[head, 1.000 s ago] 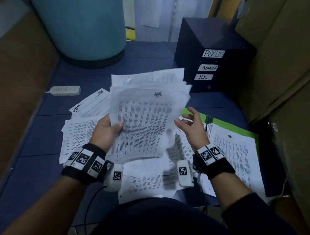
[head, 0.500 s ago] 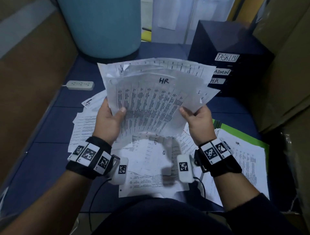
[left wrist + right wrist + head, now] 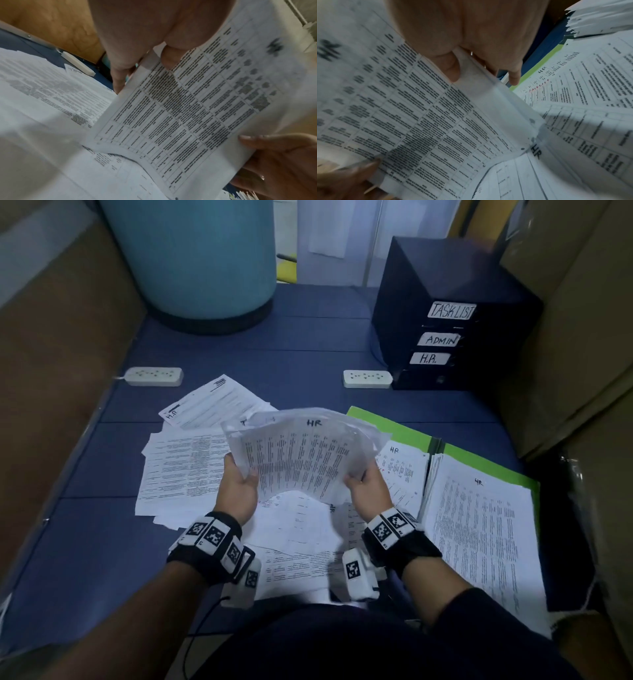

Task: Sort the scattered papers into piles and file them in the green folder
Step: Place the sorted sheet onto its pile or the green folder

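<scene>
The sheaf (image 3: pixel 301 453) has been lowered since the earlier frames: it was held high and upright in front of the cabinet (image 3: pixel 448 313), and is now tipped forward and low over the table (image 3: pixel 308 354), so that a second power strip (image 3: pixel 367 379) is uncovered. The sheaf is gripped at its left edge by the left hand (image 3: pixel 238 491), thumb on the printed face and fingers behind, and at its right edge by the right hand (image 3: pixel 368 489) in the same way. In the wrist views the top sheet is seen to be a printed table marked "HR", bowed between the two grips.

The green folder (image 3: pixel 404 428) lies open on the right of the table, with a stack (image 3: pixel 479 529) marked "HR" on its right leaf and further sheets on its left leaf. Loose papers (image 3: pixel 181 470) are spread on the table under and to the left of the hands. The cabinet stands at the far right, labelled "TASKLIST", "ADMIN" and "H.R.". Another power strip (image 3: pixel 154 376) lies at the left, and a blue drum (image 3: pixel 198 258) stands behind it.
</scene>
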Tool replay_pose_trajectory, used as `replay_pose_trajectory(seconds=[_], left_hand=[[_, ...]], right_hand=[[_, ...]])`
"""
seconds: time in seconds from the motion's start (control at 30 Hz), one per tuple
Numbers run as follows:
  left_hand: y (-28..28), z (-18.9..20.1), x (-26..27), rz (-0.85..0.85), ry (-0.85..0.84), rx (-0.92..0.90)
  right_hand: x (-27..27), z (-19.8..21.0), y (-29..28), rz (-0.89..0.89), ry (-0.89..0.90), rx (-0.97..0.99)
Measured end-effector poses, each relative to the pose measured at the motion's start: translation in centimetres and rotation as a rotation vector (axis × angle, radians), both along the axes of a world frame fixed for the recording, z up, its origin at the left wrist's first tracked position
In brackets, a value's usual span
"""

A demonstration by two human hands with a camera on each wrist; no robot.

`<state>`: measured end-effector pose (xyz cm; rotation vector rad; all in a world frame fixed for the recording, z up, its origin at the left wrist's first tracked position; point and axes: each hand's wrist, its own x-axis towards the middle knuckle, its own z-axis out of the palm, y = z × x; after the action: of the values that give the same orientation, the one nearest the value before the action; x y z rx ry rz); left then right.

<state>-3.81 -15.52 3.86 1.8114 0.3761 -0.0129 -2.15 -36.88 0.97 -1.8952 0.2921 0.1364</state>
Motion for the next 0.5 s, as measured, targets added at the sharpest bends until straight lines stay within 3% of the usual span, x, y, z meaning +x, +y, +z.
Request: replay_pose_trajectory(seconds=[0.1,0.23,0.37,0.5], left_hand=[[-0.4,-0.3,0.2,-0.019,0.01,0.099],[-2.4,1.2,0.9,-0.053,-0.033,0.156],[-7.2,1.8,2.0,-0.189,-0.006,0.072],[-14.2,1.7,2.2,-0.377,0.06,-0.028]], right_hand=[[-0.3,-0.3,0.0,0.028,0.031,-0.127],[-0.9,2.5,-2.6,-0.063,-0.066,-0.107],[-2.5,4.0,-8.9,-0.233,-0.148,-0.121],[-5.3,3.1,-15.8,-0.443,-0.038,-0.199]])
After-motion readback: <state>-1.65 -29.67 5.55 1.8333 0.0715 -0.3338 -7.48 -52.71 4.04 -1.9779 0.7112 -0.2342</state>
